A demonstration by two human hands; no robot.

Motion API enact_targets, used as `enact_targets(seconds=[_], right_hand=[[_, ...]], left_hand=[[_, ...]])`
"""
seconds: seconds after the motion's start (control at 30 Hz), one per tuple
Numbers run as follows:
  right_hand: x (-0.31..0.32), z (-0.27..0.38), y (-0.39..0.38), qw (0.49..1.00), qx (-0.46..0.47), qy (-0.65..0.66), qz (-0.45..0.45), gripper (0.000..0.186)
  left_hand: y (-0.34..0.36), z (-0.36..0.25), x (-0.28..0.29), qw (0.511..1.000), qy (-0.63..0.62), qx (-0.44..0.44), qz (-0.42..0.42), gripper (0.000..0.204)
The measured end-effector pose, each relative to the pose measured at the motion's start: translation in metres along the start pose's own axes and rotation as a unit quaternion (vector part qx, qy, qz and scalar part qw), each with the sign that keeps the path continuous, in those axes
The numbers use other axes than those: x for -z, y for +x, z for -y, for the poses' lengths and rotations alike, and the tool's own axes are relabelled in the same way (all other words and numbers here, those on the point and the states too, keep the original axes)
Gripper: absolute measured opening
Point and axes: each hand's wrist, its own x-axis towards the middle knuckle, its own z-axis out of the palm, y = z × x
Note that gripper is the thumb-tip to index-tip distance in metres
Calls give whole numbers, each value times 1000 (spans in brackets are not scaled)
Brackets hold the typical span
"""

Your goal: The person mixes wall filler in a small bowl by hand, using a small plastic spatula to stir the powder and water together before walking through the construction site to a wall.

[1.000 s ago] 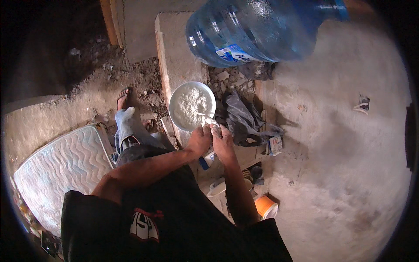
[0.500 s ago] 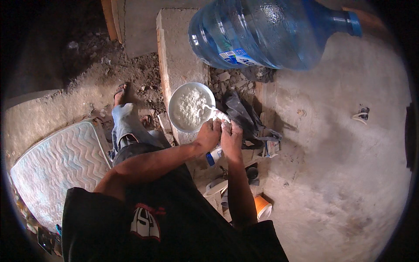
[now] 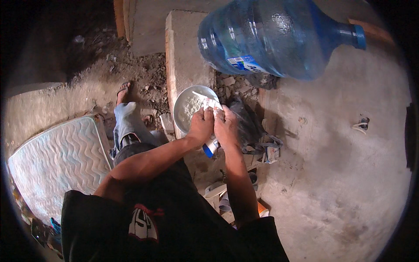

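A soft white packet with red print and a blue lower end is squeezed between my two hands. My left hand grips its left side and my right hand its right side, with fingers pressed together. From the packet's upper end a white strand comes out over a round metal bowl. Inside the bowl lies lumpy white powder. My fingers hide the middle of the packet.
The bowl stands on a concrete ledge. A large blue water jug lies beyond it. Black plastic sits right of my hands, above an orange-and-white container. A mattress and rubble are at left.
Both hands and the packet have shifted slightly up and left relative to the bowl, so the packet's tip reaches further over it. The strand now points toward the bowl's far side.
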Motion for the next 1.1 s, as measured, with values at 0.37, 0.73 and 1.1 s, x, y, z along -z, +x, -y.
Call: enact_targets(seconds=[0.37, 0.73, 1.1], right_hand=[[-17, -12, -46, 998, 26, 29, 56, 28], [0, -19, -57, 975, -51, 178, 121, 35], [-11, -34, -40, 998, 42, 33, 19, 25]], left_hand=[[-46, 23, 24, 996, 65, 61, -16, 41], [-56, 26, 20, 997, -40, 47, 37, 62], [-39, 26, 13, 990, 129, -42, 37, 49]])
